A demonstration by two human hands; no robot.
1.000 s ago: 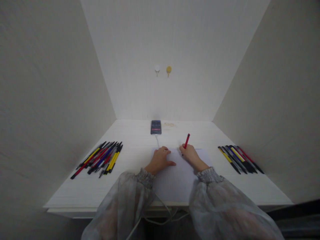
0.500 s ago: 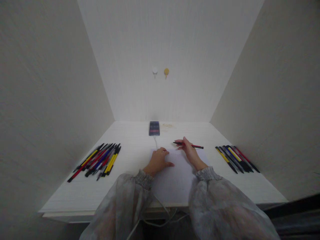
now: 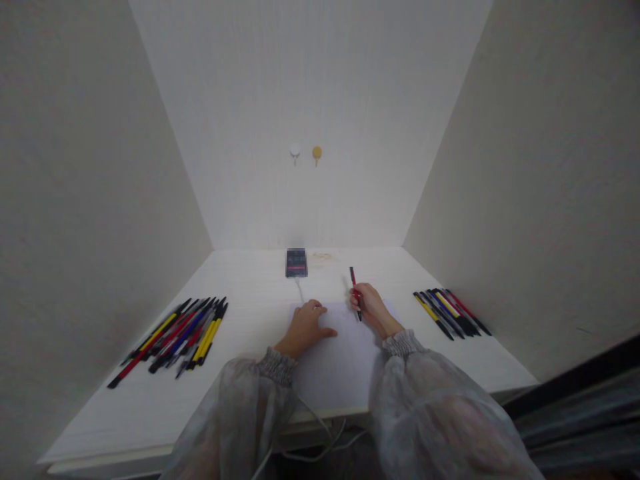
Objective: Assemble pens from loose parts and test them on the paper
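Note:
A sheet of white paper [image 3: 335, 373] lies in front of me at the table's near edge. My left hand [image 3: 307, 327] rests on its upper left part, thumb spread away from the fingers. Over the paper's upper right part, my right hand [image 3: 371, 307] grips a red and black pen [image 3: 355, 293]. The pen stands steeply, one black end above the fingers and the other below them, close to the sheet. Whether its lower end touches the paper I cannot tell.
A pile of pens [image 3: 175, 337] in several colours lies on the left. On the right, more pens [image 3: 453, 313] form a row by the side wall. A phone [image 3: 297, 263] with a white cable sits at the back, below a white hook [image 3: 295, 153] and a yellow hook [image 3: 317, 153].
My right hand has turned the pen from nearly level to steep. My left hand stays on the paper. The whole view has shifted and tilted a little.

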